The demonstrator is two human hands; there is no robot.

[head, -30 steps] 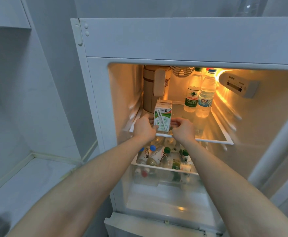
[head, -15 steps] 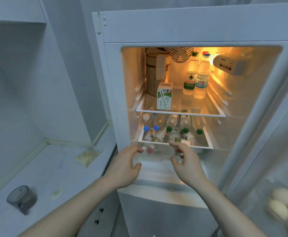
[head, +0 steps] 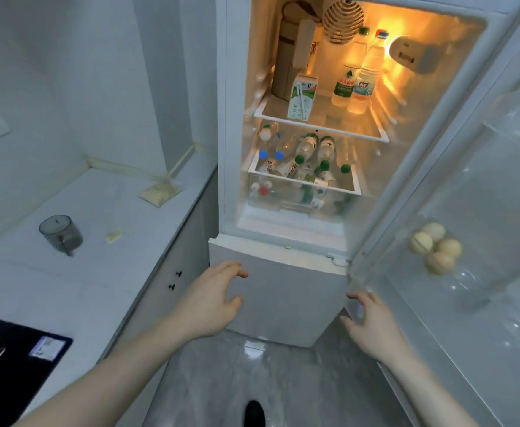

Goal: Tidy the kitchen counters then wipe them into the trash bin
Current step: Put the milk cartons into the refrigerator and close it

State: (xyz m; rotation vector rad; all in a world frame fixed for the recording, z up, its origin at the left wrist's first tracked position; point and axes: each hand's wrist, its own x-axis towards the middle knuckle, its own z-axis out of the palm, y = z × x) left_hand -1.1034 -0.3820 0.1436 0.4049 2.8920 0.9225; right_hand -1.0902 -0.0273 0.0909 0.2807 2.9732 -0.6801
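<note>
From my head view, my left hand [head: 214,298] and right hand [head: 371,326] hang apart, fingers loose and empty, before the closed lower fridge door [head: 283,297]. The milk carton [head: 302,97] stands upright on the lit upper shelf [head: 320,126]. On the counter [head: 76,272] at left sits a grey cup [head: 60,234].

A white counter [head: 76,272] is running along the wall left of the open fridge. A grey cup [head: 60,233] is standing upright on it — a small pale scrap [head: 114,235] is lying near it, and a flat yellowish packet [head: 160,193] is sitting farther back.
</note>
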